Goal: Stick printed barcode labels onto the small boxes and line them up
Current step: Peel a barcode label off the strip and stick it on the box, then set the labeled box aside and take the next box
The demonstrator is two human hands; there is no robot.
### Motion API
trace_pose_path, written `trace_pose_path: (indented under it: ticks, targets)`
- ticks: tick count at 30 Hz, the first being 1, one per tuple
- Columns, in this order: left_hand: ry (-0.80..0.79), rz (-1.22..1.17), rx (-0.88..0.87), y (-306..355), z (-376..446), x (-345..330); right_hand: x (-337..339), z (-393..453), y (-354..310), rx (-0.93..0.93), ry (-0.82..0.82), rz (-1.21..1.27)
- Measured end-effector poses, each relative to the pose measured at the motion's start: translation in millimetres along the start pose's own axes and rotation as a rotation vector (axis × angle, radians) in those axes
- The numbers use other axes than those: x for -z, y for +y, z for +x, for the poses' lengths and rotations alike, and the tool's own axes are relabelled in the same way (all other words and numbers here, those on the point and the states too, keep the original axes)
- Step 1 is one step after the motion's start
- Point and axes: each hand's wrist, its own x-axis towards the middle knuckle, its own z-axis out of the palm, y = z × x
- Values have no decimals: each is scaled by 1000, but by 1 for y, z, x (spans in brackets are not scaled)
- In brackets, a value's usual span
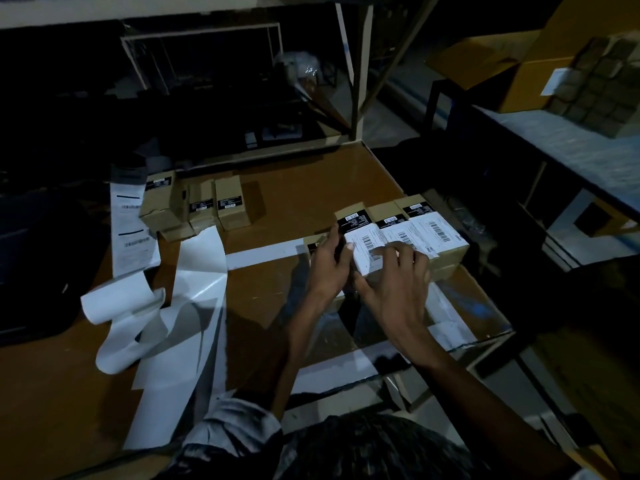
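I see both hands on one small box (363, 258): left hand (329, 261) grips its side, right hand (398, 271) presses flat fingers on its barcode label (365, 245), print unreadable; brown table (294, 192), dim room.

Brown flat tabletop (311, 188): smooth, slight sheen, looks like laminate or cardboard sheet, can't tell which. Small tan boxes at right (446, 252): matt kraft cardboard, each with a black printed label strip. White rectangular barcode labels (433, 232) on them: matt paper, flat. Tan boxes at the back left (228, 206): same matt cardboard, 1 with a dented corner. Long white curling backing strip (194, 306): thin smooth paper with faint gloss, creased. Grey rolled sleeve (239, 427): soft woven cloth. Pale shelf frame uprights (360, 74): painted, smooth, metal or wood unclear.
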Motion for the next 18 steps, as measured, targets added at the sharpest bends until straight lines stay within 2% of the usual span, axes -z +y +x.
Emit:
trace_pose_path:
  ticks: [6,9,14,18]
  targets:
    - [54,-17,4,3,-17,6,2,0,1,74,27,70]
    - [113,25,95,-3,-24,20,5,1,-10,115,13,107]
    - [224,40,175,-25,-26,63,0,10,-43,177,-64,155]
    - [363,33,225,-43,-28,107,-13,20,-79,259,-165,335]
